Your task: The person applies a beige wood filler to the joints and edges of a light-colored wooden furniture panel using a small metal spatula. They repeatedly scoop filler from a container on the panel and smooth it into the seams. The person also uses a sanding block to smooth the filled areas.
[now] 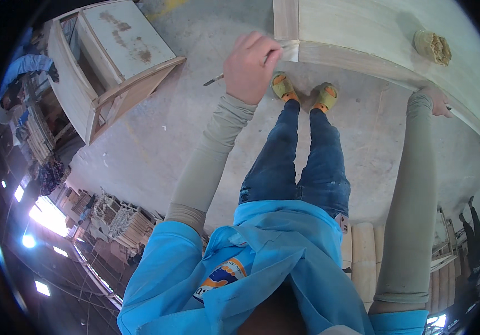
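My left hand (251, 64) is raised by the near left corner of a pale wooden panel (357, 28) with a curved front edge. Its fingers are closed round a thin-handled tool (213, 80), whose dark end sticks out on the left. The tool's other end is blurred near the panel's corner, so its kind cannot be made out. At the panel's front edge on the right, my right hand (436, 101) is closed. A small dark tip shows beside its fingers; what it belongs to is hidden. On the panel stands a round, pale container (432, 47) with crumbly, yellow-brown stuff at its mouth.
An open wooden furniture frame (111, 61) with a stained white panel stands at the left. Beyond it, a person in blue (25, 67) is partly in view. Carved wooden parts (122, 220) are stacked lower left. Another person's dark legs (473, 234) show at the right.
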`<move>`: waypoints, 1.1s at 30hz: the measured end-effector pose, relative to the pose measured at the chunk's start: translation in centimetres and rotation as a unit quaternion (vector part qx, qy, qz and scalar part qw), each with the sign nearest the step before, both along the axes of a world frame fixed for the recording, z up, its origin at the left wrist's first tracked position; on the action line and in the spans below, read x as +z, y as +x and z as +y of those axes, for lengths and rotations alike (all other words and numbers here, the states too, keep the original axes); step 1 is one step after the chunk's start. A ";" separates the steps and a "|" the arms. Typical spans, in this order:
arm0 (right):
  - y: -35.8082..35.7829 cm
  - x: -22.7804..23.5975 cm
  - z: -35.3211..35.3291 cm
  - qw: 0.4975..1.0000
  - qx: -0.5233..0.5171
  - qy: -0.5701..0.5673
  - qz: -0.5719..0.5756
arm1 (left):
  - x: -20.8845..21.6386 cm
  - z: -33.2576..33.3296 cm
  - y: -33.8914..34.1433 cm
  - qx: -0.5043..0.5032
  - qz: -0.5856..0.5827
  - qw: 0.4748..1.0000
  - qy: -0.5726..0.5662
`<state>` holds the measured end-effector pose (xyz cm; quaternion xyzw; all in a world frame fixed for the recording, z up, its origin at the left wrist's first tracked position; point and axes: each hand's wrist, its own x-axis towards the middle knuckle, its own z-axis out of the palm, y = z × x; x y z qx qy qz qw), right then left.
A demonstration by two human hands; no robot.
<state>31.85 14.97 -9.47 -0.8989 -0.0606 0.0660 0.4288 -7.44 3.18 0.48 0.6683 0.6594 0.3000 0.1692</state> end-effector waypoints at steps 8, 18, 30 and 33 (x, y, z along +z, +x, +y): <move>-2.7 3.1 0.1 0.998 -0.017 0.043 0.049 | 0.4 0.3 -0.2 0.026 0.049 0.998 0.015; -1.7 1.9 0.2 0.999 -0.008 0.037 0.035 | 2.1 1.0 2.2 0.020 0.130 0.991 -0.038; -1.8 1.8 0.1 1.000 -0.016 0.011 0.019 | 2.5 0.3 4.8 0.108 0.154 0.980 -0.064; -2.3 2.3 0.2 0.999 -0.016 -0.005 0.031 | 2.5 -0.1 5.5 0.132 0.166 0.974 -0.079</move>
